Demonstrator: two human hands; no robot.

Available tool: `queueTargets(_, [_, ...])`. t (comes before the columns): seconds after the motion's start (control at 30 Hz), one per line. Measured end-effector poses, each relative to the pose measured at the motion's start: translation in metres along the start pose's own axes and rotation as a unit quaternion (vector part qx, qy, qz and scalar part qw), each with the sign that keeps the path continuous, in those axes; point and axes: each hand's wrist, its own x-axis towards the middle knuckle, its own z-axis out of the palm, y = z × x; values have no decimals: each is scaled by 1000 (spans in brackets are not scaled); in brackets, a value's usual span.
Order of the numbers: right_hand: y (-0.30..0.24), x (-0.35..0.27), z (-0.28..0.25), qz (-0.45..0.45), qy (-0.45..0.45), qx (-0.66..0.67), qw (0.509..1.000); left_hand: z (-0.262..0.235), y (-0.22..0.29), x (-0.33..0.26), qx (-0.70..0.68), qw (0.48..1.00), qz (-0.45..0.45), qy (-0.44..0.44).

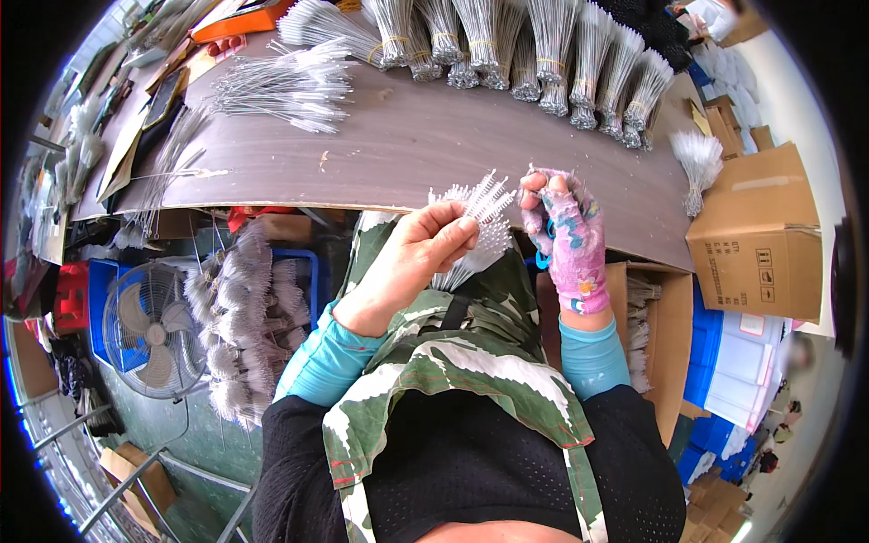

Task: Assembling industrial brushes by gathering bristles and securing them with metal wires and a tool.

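Thin wire brushes with white bristles (490,210) are pinched between the thumb and fingers of my bare left hand (418,252), their bristled ends fanned toward the right. Below them, over my lap, more pale brush wires (466,270) show, partly covered by the hand. My right hand (572,237), in a pink flowered glove with bare fingertips, is raised just right of the brushes, fingers curled in. A blue loop (543,261) shows at its palm side; whatever the fingers grip is hidden. A loose pile of similar brushes (290,89) lies on the brown table (398,136).
Banded bundles of brushes (480,36) line the table's far side. An open carton (670,330) stands by my right arm, and a closed cardboard box (756,235) sits farther right. On the left are a fan (156,330) and hanging brush bundles (240,317).
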Motion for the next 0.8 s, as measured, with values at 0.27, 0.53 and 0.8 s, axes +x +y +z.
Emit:
queueTargets(0.27, [14,3,-14,-11,-7,-40,999,-5,0,2,-62,998,24,-18])
queueTargets(0.53, [23,0,-26,-2,32,-78,996,-18,6,5,-138,989,18,-46])
queueTargets(0.8, [31,1,-38,12,44,-89,995,-35,16,4,-205,976,71,8])
